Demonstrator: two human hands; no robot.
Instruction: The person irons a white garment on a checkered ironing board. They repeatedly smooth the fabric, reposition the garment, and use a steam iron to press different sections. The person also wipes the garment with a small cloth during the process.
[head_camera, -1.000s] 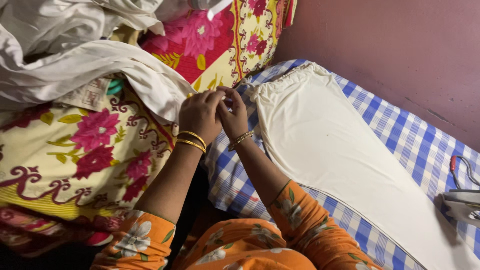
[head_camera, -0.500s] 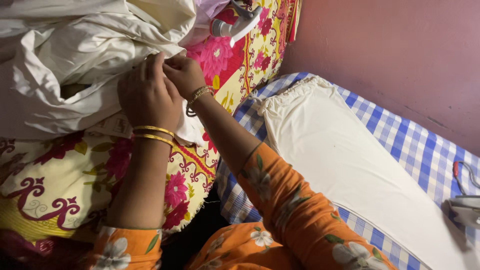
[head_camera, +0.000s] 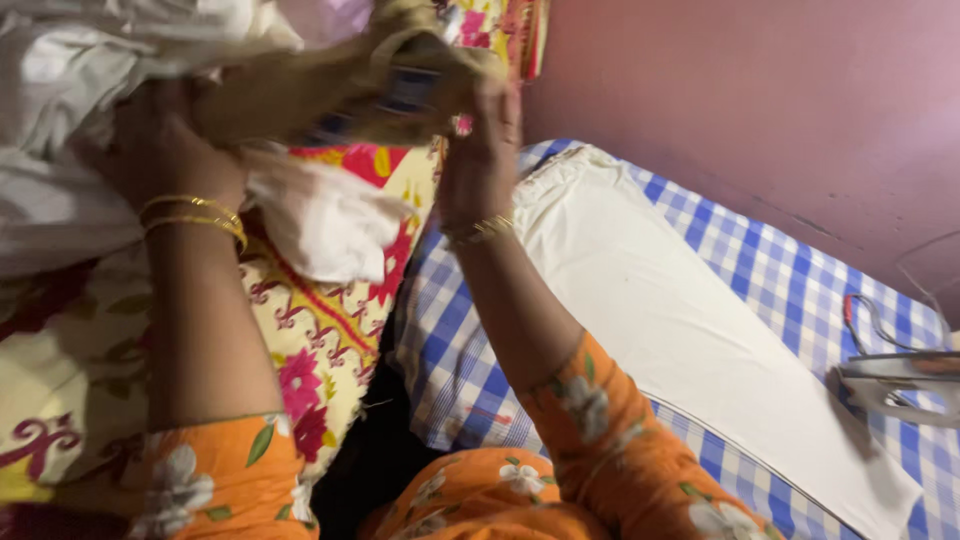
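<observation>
- Tan-brown crumpled cloth (head_camera: 330, 90), blurred, stretches between both hands above a floral bedspread (head_camera: 330, 330).
- Left hand (head_camera: 160, 140) and right hand (head_camera: 485, 150) each pinch it, fingers closed.
- One white garment (head_camera: 680, 320) lies on one blue-checked sheet (head_camera: 450, 340) beside a pink wall (head_camera: 750, 90).

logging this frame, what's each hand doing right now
Left hand: closed on the blurred olive-tan cloth, beside the white fabric pile.
Right hand: fingers gripping the same cloth's other end.
</observation>
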